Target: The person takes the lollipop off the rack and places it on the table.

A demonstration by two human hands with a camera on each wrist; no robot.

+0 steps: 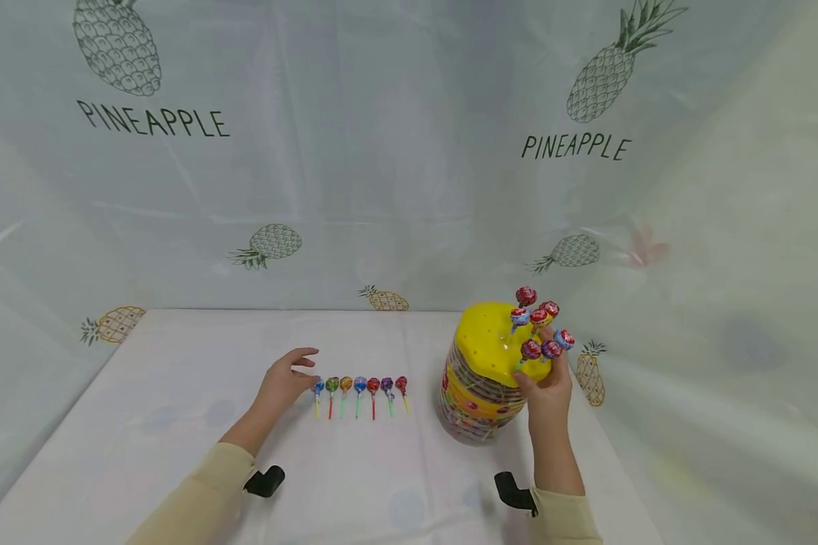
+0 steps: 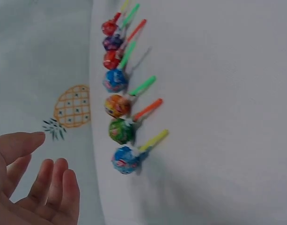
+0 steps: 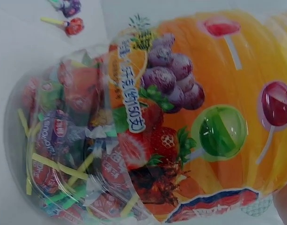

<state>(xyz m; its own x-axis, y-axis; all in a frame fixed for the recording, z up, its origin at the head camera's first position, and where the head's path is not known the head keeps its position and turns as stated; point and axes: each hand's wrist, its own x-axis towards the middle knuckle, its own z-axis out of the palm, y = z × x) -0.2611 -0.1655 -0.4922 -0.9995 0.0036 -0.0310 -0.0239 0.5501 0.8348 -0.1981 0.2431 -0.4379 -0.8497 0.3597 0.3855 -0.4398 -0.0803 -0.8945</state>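
Several wrapped lollipops lie side by side in a row on the white table, sticks toward me. My left hand (image 1: pixel 288 382) is beside the row's left end, nearest a blue lollipop (image 2: pixel 125 160) with a yellow stick. In the left wrist view its fingers (image 2: pixel 45 178) are loosely bent, apart from the candy, and hold nothing. My right hand (image 1: pixel 548 386) grips the yellow lid (image 1: pixel 484 333) of a large clear jar (image 1: pixel 473 420) at its right side, thumb in front. Several lollipops (image 1: pixel 530 349) stand up from the lid. More lollipops (image 3: pixel 59 131) fill the jar.
The white table (image 1: pixel 341 484) ends at a back edge against a grey curtain (image 1: pixel 395 151) printed with pineapples. The jar stands on the table's right side, right of the lollipop row. Black devices (image 1: pixel 266 481) are on both wrists.
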